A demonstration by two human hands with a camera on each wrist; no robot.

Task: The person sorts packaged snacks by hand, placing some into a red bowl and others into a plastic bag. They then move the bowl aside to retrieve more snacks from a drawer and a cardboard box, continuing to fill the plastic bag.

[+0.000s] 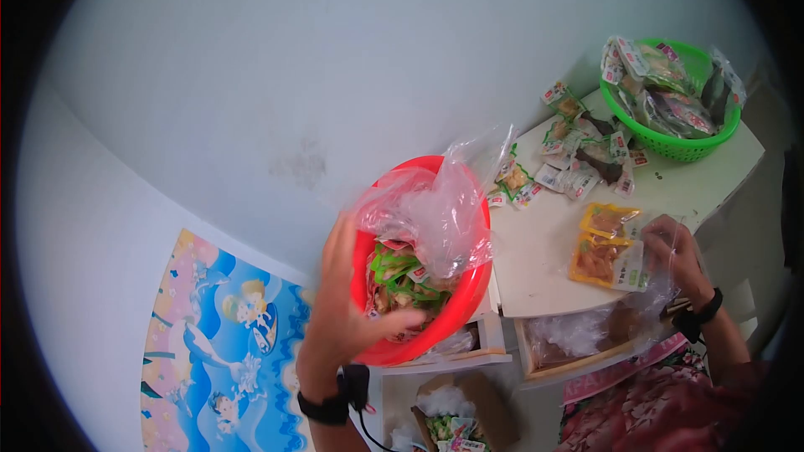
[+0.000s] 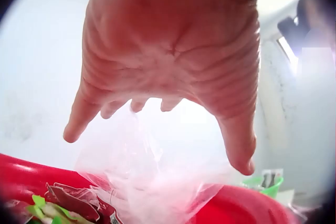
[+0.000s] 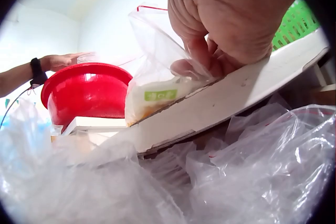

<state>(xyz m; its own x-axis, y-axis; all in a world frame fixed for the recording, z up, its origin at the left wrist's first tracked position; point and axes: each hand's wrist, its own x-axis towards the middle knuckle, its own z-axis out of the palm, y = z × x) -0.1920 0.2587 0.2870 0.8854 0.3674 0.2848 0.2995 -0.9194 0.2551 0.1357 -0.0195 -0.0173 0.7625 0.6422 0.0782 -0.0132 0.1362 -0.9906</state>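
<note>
My left hand (image 1: 339,322) spreads its fingers and thumb over the left side of a red basin (image 1: 471,297), holding nothing. Inside the basin lie several green and dark red snack packets (image 1: 394,268), with a crumpled clear plastic bag (image 1: 431,218) over the far part. In the left wrist view the open palm (image 2: 168,50) stands above that bag. On the white tabletop, my right hand (image 1: 682,259) pinches the edge of a clear zip bag (image 3: 157,40). Yellow-edged food packets (image 1: 605,243) lie in this bag; its red seal line shows in the right wrist view.
Loose snack packets (image 1: 578,151) lie at the back of the table, beside a green basket (image 1: 674,146) full of larger packets. Below the tabletop, an open drawer (image 1: 532,360) holds clear plastic bags (image 1: 578,331). A cardboard box (image 1: 494,410) with packets stands lower down.
</note>
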